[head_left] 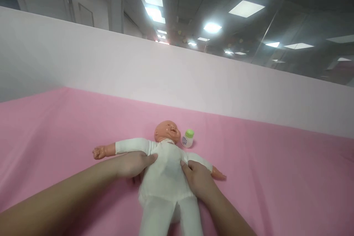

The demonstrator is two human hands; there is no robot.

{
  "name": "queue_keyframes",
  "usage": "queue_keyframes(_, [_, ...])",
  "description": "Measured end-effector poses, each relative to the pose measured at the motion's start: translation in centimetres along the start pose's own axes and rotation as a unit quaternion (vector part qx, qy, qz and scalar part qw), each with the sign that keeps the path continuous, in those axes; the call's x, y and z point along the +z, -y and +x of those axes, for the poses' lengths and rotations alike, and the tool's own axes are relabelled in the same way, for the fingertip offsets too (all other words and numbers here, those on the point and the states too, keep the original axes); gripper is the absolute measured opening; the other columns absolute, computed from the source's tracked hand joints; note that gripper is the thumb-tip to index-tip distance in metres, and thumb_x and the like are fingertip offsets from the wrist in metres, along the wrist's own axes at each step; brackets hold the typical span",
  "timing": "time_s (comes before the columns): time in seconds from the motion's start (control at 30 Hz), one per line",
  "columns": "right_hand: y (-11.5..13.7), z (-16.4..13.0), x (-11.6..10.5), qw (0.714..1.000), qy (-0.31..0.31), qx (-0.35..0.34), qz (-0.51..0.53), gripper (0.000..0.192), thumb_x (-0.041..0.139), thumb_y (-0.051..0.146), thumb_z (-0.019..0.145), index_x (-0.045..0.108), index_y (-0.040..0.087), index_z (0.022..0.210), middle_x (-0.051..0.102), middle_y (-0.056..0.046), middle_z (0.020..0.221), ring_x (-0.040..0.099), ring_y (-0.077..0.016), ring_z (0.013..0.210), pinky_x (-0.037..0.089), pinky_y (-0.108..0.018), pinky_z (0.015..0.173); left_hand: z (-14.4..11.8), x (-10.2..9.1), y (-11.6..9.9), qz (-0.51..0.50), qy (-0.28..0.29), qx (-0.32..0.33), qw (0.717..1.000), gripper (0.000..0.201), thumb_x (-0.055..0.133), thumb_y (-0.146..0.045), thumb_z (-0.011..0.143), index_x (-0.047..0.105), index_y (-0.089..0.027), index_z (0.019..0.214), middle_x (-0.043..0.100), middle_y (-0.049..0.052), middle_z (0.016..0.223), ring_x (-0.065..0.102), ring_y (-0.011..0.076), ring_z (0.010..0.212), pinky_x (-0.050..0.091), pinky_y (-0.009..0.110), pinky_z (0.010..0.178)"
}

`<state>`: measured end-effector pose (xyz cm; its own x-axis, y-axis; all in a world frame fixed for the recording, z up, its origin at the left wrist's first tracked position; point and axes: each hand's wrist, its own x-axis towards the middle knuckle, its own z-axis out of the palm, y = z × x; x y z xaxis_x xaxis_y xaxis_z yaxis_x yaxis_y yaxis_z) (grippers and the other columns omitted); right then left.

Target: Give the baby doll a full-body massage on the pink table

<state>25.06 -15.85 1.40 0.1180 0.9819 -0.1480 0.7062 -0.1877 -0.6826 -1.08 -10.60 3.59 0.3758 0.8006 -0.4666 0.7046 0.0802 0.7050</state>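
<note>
A baby doll [166, 177] with a white cloth body lies face up on a pink sheet, its arms spread out and its head turned a little to the right. My left hand [135, 164] grips the doll's side under one arm, thumb on the chest and the other fingers mostly hidden beneath. On the opposite side my right hand [197, 177] holds the torso the same way, its thumb at the chest. Close to the doll's head stands a small bottle [188, 139] with a green cap, slightly tilted in view.
The pink sheet [265, 169] spreads over the whole surface, with some creases. A white low wall [166, 73] runs along its far edge. Beyond are a door [88, 11] and lit ceiling panels [246, 8].
</note>
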Motion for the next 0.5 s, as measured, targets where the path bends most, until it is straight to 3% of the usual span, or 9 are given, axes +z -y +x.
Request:
queue_keyframes(0.13, [-0.2,-0.3,0.1,1.000,0.003,-0.006,0.009,0.045,0.046,0.056,0.096,0.039,0.023,0.066,0.050,0.000,0.064,0.051,-0.0189,0.063,0.036,-0.032,0.062,-2.1,-0.9,-1.1,0.102,-0.019,0.033,0.994,0.069,0.034,-0.080,0.091,0.065,-0.018,0.085,0.076,0.014,0.078,0.072,0.0320,0.069,0.055,0.041,0.067])
queue_keyframes(0.27, [-0.1,-0.8,-0.2,0.998,0.035,-0.035,0.040,0.042,0.048,0.056,0.096,0.042,0.023,0.069,0.045,0.002,0.066,0.046,-0.0175,0.064,0.035,-0.031,0.061,-3.7,-0.8,-1.6,0.206,-0.041,0.079,0.974,0.062,0.030,-0.068,0.096,0.065,-0.020,0.077,0.076,0.013,0.084,0.071,0.0316,0.075,0.053,0.043,0.074])
queue_keyframes(0.5, [-0.2,-1.2,-0.2,0.997,0.046,-0.044,0.044,0.042,0.046,0.058,0.097,0.044,0.023,0.073,0.045,0.002,0.068,0.046,-0.0172,0.064,0.034,-0.030,0.060,-3.8,-0.2,-1.7,0.244,-0.081,0.100,0.961,0.049,0.039,-0.053,0.095,0.073,-0.020,0.083,0.075,0.014,0.080,0.070,0.0329,0.072,0.052,0.043,0.070])
